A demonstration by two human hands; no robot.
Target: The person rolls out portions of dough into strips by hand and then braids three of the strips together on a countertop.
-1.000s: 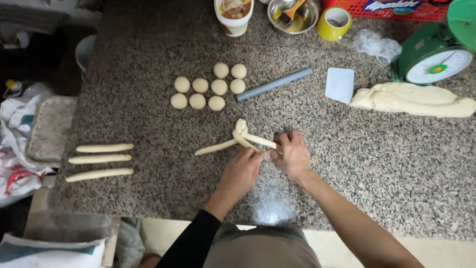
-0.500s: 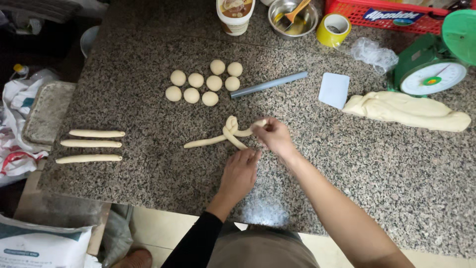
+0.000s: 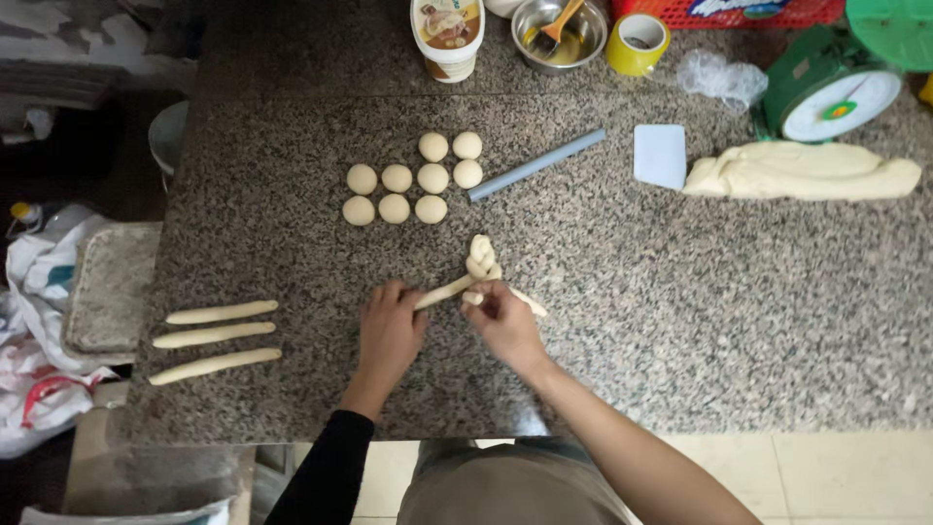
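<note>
Looking down from the head view, your left hand (image 3: 389, 326) pinches a loose strand of the braid (image 3: 479, 275), and your right hand (image 3: 502, 321) grips another; the braid lies mid-bench, near the front edge. Eight dough balls (image 3: 413, 179) sit just behind it beside a grey rod (image 3: 536, 164). Three dough ropes (image 3: 214, 339) lie at the front left corner. Along the back edge stand a white tub (image 3: 448, 34) with a brown label, a yellow cup (image 3: 637, 43) and a green scale (image 3: 834, 87).
</note>
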